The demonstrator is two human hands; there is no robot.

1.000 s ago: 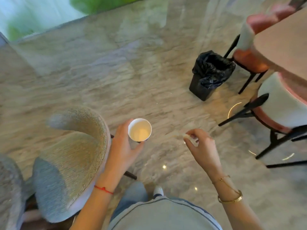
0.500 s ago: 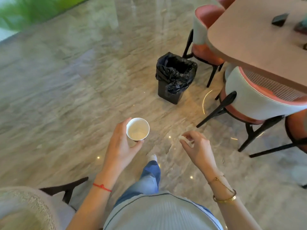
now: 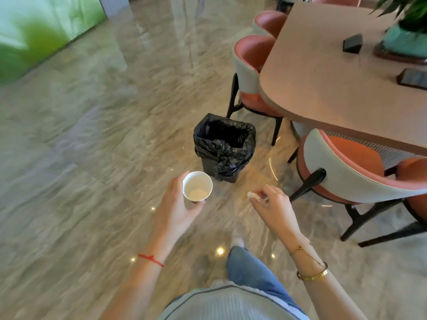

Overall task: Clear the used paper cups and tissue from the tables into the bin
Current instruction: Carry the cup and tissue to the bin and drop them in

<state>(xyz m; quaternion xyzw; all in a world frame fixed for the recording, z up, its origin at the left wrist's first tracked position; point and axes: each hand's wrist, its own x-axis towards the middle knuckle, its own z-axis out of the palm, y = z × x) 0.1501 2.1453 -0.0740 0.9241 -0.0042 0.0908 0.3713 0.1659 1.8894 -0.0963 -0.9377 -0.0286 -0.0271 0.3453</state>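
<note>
Closer now, bin [image 3: 225, 146] sits just ahead of both hands. Left hand [image 3: 178, 207] fingers wrap upright paper cup [image 3: 197, 187]; right hand [image 3: 273, 207] fingers pinch crumpled tissue [image 3: 253, 195]. Pink chairs [image 3: 346, 179] and worktop [image 3: 335, 84] right of bin; floor between.

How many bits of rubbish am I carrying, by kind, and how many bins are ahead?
Paper cups: 1, the paper cup in the left hand
Tissues: 1, the tissue in the right hand
Bins: 1, the bin
Total: 3
</note>
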